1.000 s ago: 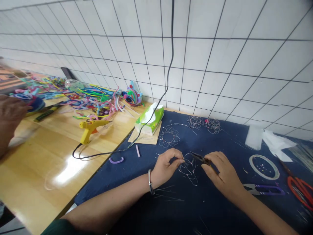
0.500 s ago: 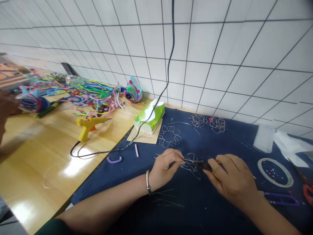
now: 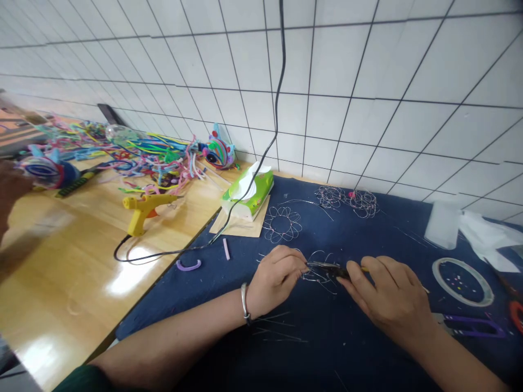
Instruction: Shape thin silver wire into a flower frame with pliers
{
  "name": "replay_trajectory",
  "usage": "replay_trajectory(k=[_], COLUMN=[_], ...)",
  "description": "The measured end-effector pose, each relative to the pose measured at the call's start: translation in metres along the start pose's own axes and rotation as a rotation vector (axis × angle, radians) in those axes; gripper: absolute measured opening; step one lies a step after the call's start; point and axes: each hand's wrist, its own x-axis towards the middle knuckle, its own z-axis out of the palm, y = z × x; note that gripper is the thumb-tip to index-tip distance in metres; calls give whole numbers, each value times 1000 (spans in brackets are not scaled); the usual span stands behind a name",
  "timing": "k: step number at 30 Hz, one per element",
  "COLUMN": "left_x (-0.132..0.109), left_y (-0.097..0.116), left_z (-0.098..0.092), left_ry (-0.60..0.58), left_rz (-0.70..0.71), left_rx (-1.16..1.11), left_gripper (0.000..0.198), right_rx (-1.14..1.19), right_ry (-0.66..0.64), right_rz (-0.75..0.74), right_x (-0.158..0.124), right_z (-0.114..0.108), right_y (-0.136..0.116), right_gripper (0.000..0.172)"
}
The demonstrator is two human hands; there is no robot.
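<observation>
My left hand (image 3: 273, 280) pinches a thin wire flower frame (image 3: 322, 271) over the dark blue cloth (image 3: 310, 348). My right hand (image 3: 388, 299) is closed round small pliers (image 3: 333, 268), and their dark jaws meet the wire right at my left fingertips. A metal bangle sits on my left wrist. Loose wire pieces (image 3: 278, 326) lie on the cloth under my left forearm.
A finished wire flower (image 3: 281, 224) and two wire tangles (image 3: 347, 198) lie farther back. A tissue pack (image 3: 247, 191), a yellow glue gun (image 3: 144, 207), pipe cleaners (image 3: 155, 158), a tape ring (image 3: 462, 281) and purple snips (image 3: 469, 325) surround me. Another person's hand (image 3: 10, 188) is at far left.
The pliers have swung from pointing up-left to lying level against the wire at my left fingertips. The view shifted slightly, and the other person's hand drew back at the left.
</observation>
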Motion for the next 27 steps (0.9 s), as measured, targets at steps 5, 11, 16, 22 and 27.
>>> replay_trajectory(k=[5, 11, 16, 22, 27], left_x=[0, -1, -4, -4, -2], left_y=[2, 5, 3, 4, 9], left_z=[1, 0, 4, 5, 1], left_ry=[22, 18, 45, 79, 147], left_rz=[-62, -129, -220, -174, -121], left_rx=[-56, -177, -321, -368, -262], left_gripper=[13, 14, 12, 13, 12], right_rx=[-1, 37, 124, 211, 212], right_ry=[2, -5, -54, -112, -118], right_rz=[7, 18, 80, 118, 140], right_x=[0, 1, 3, 7, 8], right_z=[0, -5, -11, -17, -21], right_y=[-2, -9, -13, -14, -15], right_gripper=[25, 22, 21, 20, 21])
